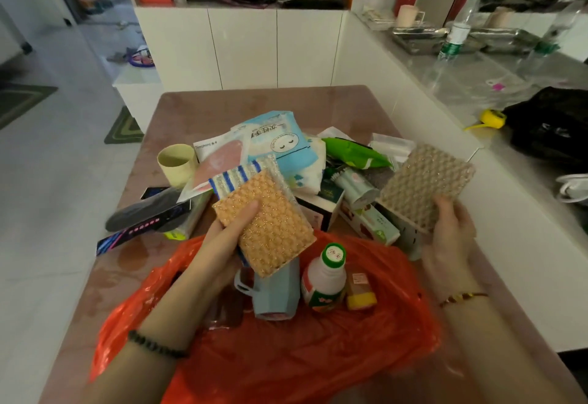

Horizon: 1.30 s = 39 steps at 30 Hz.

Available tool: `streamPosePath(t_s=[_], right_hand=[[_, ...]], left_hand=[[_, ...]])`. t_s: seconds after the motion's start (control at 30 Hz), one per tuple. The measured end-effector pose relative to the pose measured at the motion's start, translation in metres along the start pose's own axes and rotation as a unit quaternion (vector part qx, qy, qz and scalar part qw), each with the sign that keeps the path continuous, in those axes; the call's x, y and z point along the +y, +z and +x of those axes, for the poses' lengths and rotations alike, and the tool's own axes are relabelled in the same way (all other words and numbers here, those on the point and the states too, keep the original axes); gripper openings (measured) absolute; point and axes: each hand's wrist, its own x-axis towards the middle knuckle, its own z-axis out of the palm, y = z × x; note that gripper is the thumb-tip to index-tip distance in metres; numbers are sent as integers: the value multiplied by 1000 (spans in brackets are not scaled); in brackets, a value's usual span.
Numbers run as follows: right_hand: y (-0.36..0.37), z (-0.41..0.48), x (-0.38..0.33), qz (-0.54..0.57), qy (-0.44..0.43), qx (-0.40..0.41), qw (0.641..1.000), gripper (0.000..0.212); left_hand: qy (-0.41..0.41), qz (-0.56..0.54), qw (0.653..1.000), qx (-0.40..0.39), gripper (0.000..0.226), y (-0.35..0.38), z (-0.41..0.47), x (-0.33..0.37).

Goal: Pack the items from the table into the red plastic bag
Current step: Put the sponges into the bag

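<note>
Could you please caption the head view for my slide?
Left hand grips an orange sponge over the red plastic bag; right hand holds a beige sponge.

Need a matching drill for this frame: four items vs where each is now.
Items:
1. orange sponge
2. beige sponge
3. bottle
4. yellow cup

Places:
a. in the red bag
b. held in the left hand
c. standing on the table
d. held in the right hand

Pairs: 1-b, 2-d, 3-a, 4-c
</note>
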Motion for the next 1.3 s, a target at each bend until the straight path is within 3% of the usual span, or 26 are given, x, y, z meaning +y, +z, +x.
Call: streamPosePath(t_s=[0.07, 0.13, 0.23, 0.3, 0.37, 0.47, 0.5, 0.67, 0.7, 0.77, 0.9, 1.0, 1.1, 1.13, 1.17, 1.23, 1.3], right_hand=[[-3, -38, -16, 46, -60, -129, 989, 19], [-9, -76, -19, 36, -85, -288, 953, 23], [-16, -118, 5, -156, -150, -462, 860, 34], [-14, -137, 31, -285, -168, -509, 795, 40], [-11, -148, 59, -333, -160, -530, 763, 39], [-7, -155, 85, -366, -91, -554, 742, 40], [-7, -154, 90, -380, -78, -558, 733, 43], [-8, -146, 96, -440, -84, -547, 707, 46], [-9, -144, 95, -450, -92, -539, 706, 47], [-11, -141, 90, -463, -91, -526, 707, 46], [-20, -131, 81, -511, -55, -529, 675, 46], [-21, -132, 76, -557, -45, -568, 604, 49], [-20, -143, 85, -646, -151, -534, 524, 46], [-21, -148, 90, -665, -215, -491, 519, 44], [-23, -154, 93, -658, -277, -445, 540, 42], [-25, -169, 98, -564, -330, -385, 652, 38], [-20, -192, 93, -445, -240, -392, 769, 46]], left_hand=[[35, 37, 999, -3, 71, -25, -23, -6], [62, 96, 993, 2, 89, -51, -47, -19], [53, 203, 977, -25, 96, -84, -81, -37], [26, 275, 959, -58, 89, -102, -93, -50], [4, 392, 918, -65, 88, -118, -99, -56], [-66, 525, 846, -59, 129, -133, -99, -61], [-81, 548, 830, -63, 133, -136, -97, -64], [-90, 686, 718, -81, 134, -132, -99, -65], [-85, 700, 704, -77, 124, -133, -99, -66], [-85, 698, 709, -62, 99, -132, -102, -65], [-78, 676, 732, -32, 94, -138, -112, -63], [-52, 663, 746, -5, 85, -143, -119, -63], [-49, 651, 758, 5, 111, -147, -120, -66], [-55, 649, 759, 15, 118, -149, -120, -67], [-61, 643, 763, 23, 120, -148, -122, -67], [-53, 609, 791, 34, 117, -143, -127, -66], [-38, 534, 844, 40, 85, -131, -134, -60]])
